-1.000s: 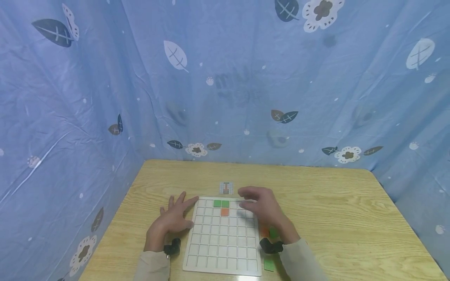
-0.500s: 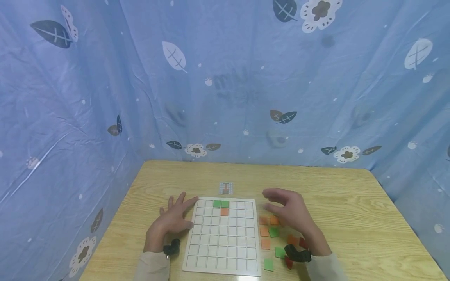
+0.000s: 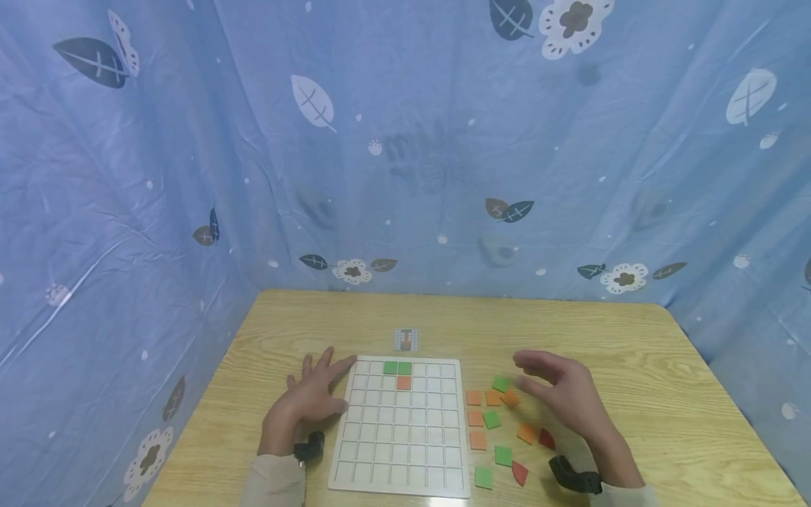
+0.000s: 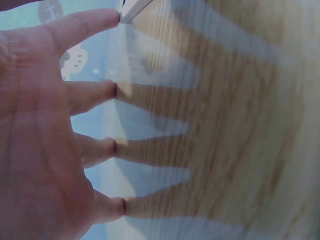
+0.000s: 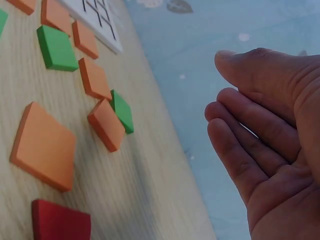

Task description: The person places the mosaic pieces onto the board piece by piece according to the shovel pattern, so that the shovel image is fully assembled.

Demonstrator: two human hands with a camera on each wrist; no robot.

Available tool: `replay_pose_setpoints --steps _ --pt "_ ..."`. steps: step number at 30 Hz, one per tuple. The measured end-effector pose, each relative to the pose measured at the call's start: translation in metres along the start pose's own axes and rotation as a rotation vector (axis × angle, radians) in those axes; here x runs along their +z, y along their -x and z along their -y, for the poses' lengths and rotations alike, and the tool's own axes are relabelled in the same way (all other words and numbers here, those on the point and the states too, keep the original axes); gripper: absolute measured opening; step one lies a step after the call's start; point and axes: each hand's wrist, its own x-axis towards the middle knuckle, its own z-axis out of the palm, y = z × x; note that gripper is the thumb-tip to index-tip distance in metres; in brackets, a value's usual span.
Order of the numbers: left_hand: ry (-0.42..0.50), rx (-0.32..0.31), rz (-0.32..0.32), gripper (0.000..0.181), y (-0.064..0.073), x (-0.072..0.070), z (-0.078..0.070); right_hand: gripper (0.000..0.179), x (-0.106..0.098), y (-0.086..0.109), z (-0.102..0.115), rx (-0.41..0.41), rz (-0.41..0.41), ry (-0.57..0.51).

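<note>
A white gridded board (image 3: pixel 402 434) lies on the wooden table. Two green square tiles (image 3: pixel 398 367) sit side by side in its top row, with an orange tile (image 3: pixel 403 382) in the row below. My left hand (image 3: pixel 310 396) rests at the board's left edge, fingers spread and fingertips on the table; in the left wrist view the index fingertip touches the board's corner. Holding nothing, my right hand (image 3: pixel 564 391) hovers right of the loose tiles, its fingers loosely bent and thumb apart from them. Below it in the right wrist view lie an orange tile (image 5: pixel 45 147) and a green tile (image 5: pixel 56 48).
Several loose orange and green squares lie right of the board, along with red quarter-round tiles (image 3: pixel 519 473). Beyond the board's far edge is a small patterned card (image 3: pixel 406 340). A blue curtain (image 3: pixel 405 155) hangs behind the table and along both sides.
My right hand has moved from over the board's upper right to the right, past the loose tiles, uncovering them. My left hand has stayed in place. The tiles on the board are unchanged.
</note>
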Motion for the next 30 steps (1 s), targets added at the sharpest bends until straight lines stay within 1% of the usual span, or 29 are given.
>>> replay_pose_setpoints --steps 6,14,19,25,30 --pt "0.005 -0.001 -0.002 0.093 0.0 0.001 0.001 0.042 0.001 0.003 -0.003 0.028 -0.002 0.013" --pt "0.001 -0.001 0.001 0.092 -0.001 0.001 0.001 0.043 0.008 0.003 -0.009 0.078 0.006 -0.049" --pt "0.001 -0.002 -0.002 0.091 -0.001 0.0 -0.001 0.044 0.014 0.002 -0.012 0.085 0.006 -0.069" --pt "0.004 0.0 -0.008 0.092 0.0 0.0 -0.001 0.043 0.022 0.001 -0.017 0.126 0.005 -0.096" --pt "0.011 -0.005 -0.01 0.092 0.0 0.001 -0.001 0.041 0.027 0.0 -0.021 0.136 0.002 -0.094"
